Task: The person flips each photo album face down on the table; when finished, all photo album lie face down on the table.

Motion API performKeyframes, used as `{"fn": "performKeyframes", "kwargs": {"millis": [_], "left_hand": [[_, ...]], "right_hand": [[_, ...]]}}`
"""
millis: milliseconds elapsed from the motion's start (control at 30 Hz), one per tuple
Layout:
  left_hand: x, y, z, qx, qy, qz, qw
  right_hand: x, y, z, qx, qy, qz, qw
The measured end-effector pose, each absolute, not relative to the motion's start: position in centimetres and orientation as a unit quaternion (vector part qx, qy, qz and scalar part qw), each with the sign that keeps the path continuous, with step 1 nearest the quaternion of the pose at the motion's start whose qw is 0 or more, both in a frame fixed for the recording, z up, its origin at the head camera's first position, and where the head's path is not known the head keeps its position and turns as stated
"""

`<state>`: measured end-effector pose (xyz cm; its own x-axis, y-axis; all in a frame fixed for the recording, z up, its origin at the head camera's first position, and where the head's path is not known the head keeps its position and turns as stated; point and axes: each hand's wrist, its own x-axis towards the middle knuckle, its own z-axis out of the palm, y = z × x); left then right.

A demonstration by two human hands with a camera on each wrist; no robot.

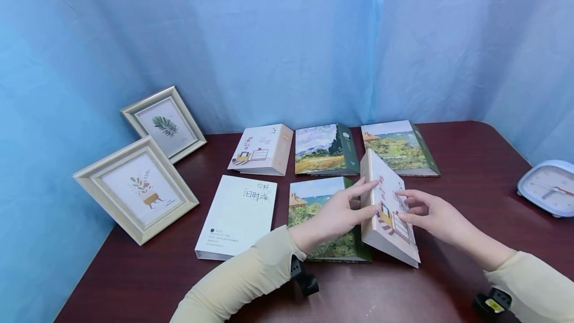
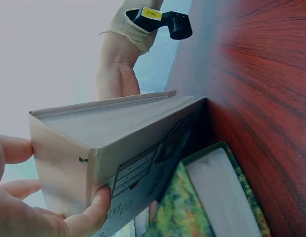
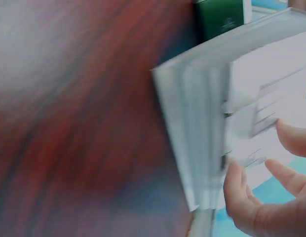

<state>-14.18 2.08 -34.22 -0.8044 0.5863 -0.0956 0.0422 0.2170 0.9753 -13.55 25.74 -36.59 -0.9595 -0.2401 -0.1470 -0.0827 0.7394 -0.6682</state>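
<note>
Slanting above the dark table [image 1: 475,163], at the right side of a garden-covered book [image 1: 336,247], the tilted book [image 1: 386,216] is gripped at its spine by the left hand [image 1: 329,213], probably because the firmest hold is given there; its cover is touched by the right hand [image 1: 432,213], likely so that the tilt is steadied. The other books [image 1: 320,151] are laid flat in two rows, seemingly so that covers are left visible. Between the left fingers and thumb, clamped on it, the spine is held; the right fingers are spread apart, their tips rested on the drawn cover.
</note>
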Motion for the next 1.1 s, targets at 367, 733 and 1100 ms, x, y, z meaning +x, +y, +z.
{"fn": "performKeyframes", "kwargs": {"millis": [367, 733, 1100], "left_hand": [[-14.4, 2.8, -33.6, 0.226, 0.756, 0.589, 0.175], [-14.3, 4.3, -33.3, 0.224, 0.747, 0.599, 0.180], [-14.5, 4.3, -33.9, 0.224, 0.759, 0.583, 0.184]], "right_hand": [[-13.7, 26.1, -33.5, -0.107, 0.807, -0.538, 0.221], [-13.6, 26.5, -33.2, -0.087, 0.780, -0.566, 0.253], [-14.2, 28.4, -34.7, -0.096, 0.736, -0.604, 0.289]]}}
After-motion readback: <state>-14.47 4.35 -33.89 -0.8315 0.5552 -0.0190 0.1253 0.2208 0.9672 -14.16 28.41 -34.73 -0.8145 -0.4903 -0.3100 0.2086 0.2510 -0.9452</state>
